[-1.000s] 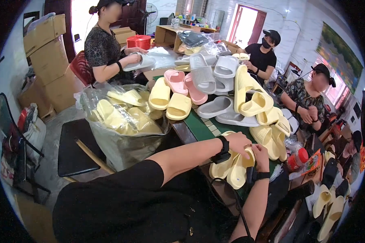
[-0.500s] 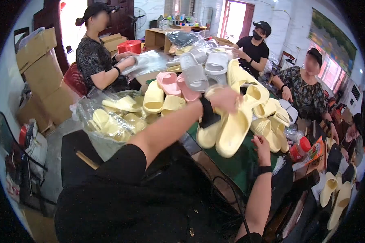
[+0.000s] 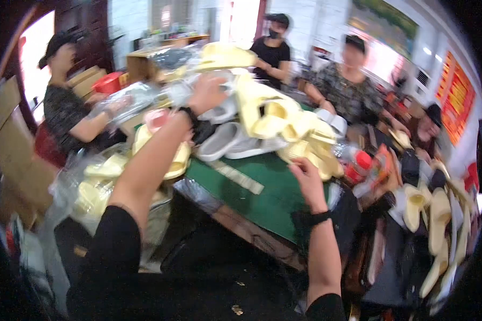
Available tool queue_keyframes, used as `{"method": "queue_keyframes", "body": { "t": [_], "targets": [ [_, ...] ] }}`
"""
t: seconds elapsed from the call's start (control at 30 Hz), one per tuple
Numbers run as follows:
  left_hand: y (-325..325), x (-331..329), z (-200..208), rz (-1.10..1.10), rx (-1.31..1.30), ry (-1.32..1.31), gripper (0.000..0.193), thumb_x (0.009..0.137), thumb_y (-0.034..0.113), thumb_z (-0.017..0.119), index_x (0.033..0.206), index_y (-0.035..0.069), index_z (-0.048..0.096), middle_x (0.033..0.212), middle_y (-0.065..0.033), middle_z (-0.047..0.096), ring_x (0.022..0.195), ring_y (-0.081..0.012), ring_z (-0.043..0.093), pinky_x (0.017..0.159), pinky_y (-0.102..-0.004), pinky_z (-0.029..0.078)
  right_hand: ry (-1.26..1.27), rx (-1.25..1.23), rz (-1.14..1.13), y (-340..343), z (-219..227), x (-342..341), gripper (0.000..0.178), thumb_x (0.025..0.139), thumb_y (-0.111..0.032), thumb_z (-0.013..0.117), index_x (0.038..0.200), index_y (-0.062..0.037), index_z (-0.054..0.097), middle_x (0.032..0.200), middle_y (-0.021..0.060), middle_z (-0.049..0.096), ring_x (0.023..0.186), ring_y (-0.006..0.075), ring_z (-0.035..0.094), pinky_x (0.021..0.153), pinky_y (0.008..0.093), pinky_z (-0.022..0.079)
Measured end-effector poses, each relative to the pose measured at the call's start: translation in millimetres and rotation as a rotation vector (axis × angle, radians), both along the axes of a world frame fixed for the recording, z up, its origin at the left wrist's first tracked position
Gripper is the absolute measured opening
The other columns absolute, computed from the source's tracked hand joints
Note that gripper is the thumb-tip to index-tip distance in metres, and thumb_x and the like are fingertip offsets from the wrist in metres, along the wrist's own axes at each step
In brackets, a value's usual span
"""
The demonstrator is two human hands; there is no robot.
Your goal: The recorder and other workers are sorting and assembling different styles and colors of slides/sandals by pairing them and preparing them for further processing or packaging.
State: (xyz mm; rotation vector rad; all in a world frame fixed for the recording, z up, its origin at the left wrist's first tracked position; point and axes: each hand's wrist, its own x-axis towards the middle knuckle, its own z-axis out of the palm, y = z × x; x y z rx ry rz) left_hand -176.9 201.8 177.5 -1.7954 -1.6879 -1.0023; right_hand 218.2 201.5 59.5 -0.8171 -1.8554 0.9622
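Note:
My left hand [image 3: 208,92] reaches out over the slipper pile, blurred by motion; its fingers look loosely spread. A pair of pale yellow slippers [image 3: 226,56] lies just beyond it, blurred and apart from the fingers. Beneath and beside that hand are grey slippers [image 3: 219,142]. My right hand [image 3: 308,176] hovers above the green table [image 3: 227,184], fingers loosely bent and apart, with nothing in them. Close by its fingertips rest several yellow slippers [image 3: 318,158]. A pink slipper [image 3: 156,120] shows left of my left forearm.
At the left stands a clear bag of yellow slippers [image 3: 93,195]. A pale strip [image 3: 238,178] lies on the table. A red-lidded jar [image 3: 359,165] is at the right, with more slippers [image 3: 439,214] hanging beyond. Several people work around the table, one holding clear plastic [image 3: 127,101].
My left hand has moved away and left, and the yellow slippers it held now lie beyond it. The view has swung right, baring grey slippers and a pale strip.

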Motion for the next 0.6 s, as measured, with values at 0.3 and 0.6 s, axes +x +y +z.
{"method": "queue_keyframes", "body": {
  "t": [0.3, 0.6],
  "targets": [
    [-125, 111, -85, -0.666, -0.6, 0.05, 0.058, 0.077, 0.023, 0.081, 0.13, 0.012, 0.061, 0.116, -0.0197, 0.06, 0.111, -0.0382, 0.053, 0.098, -0.0427, 0.044, -0.175, 0.611, -0.246, -108, 136, 96, 0.034, 0.086, -0.008, 0.073, 0.118, -0.0026, 0.064, 0.106, 0.0091, 0.069, 0.099, 0.0203, 0.065, 0.088, 0.0334, 0.05],
    [-186, 153, -157, -0.598, -0.596, -0.2, 0.056, 0.074, 0.014, 0.082, 0.126, 0.01, 0.063, 0.115, -0.0187, 0.059, 0.112, -0.0371, 0.054, 0.097, -0.0436, 0.044, -0.444, 0.773, -0.963, -62, 167, 335, 0.038, 0.081, -0.015, 0.074, 0.116, -0.0039, 0.065, 0.11, 0.0165, 0.067, 0.106, 0.0346, 0.061, 0.095, 0.0417, 0.046]
  ]
}}
